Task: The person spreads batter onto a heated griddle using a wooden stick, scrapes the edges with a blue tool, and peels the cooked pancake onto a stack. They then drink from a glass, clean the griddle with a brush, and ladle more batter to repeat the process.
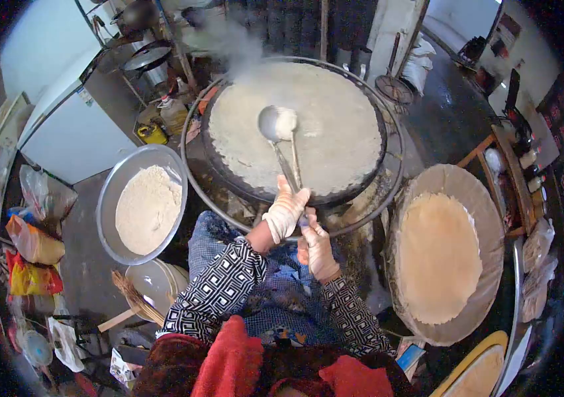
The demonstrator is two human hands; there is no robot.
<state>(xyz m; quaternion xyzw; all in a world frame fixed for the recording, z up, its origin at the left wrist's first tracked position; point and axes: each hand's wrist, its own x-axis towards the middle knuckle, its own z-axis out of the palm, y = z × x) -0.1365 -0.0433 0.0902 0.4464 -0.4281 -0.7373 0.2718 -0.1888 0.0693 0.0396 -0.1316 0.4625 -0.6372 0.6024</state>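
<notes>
My left hand, in a pale glove, is closed round the handle of a metal ladle. Just below and to its right, my gloved right hand is closed on a thin wooden-handled tool. That tool's head rests at the ladle's bowl, coated with a pale lump of batter. Where the two handles cross between my hands, part of each is hidden. Both tools are over a large round griddle, its surface covered by a wide pale sheet of batter. Steam rises at its far left.
At left stands a metal basin of pale floury mix, with a bucket and straw brush below it. A broad shallow basket at right holds a round tan flatbread. A metal ring surrounds the griddle.
</notes>
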